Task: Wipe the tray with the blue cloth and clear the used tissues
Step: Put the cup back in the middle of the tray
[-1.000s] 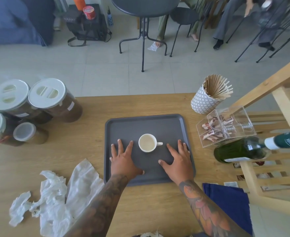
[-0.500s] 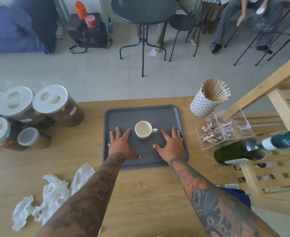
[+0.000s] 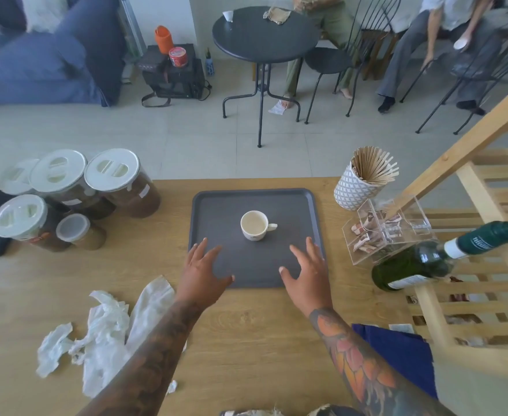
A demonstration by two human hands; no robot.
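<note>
Head view, looking down at the wooden table (image 3: 246,340). I am reaching both of my hands over the near edge of the grey tray (image 3: 216,211), which is lying flat in the middle of the table. My left hand (image 3: 201,274) is spreading its fingers over the tray's near-left corner; it is empty and grasping nothing. My right hand (image 3: 308,277) is likewise splayed over the near-right part of the tray, also empty. Whether my palms are pressing on the tray or hovering just above it, I cannot tell from this angle.

A white cup (image 3: 254,225) is standing upright on the tray beyond my fingers, handle pointing right, apart from both hands.

The used tissues (image 3: 103,334) are lying crumpled on the table to the left of my left forearm, off the tray. The blue cloth (image 3: 396,355) is lying at the table's near-right edge, partly hidden under my right forearm.

Left of the tray, a cluster of lidded jars (image 3: 67,193) is standing on the table. To the right, a patterned holder of wooden sticks (image 3: 357,187) is standing beside a clear sachet box (image 3: 387,232), and a green bottle (image 3: 420,262) is lying on its side against a wooden rack (image 3: 471,283).
</note>
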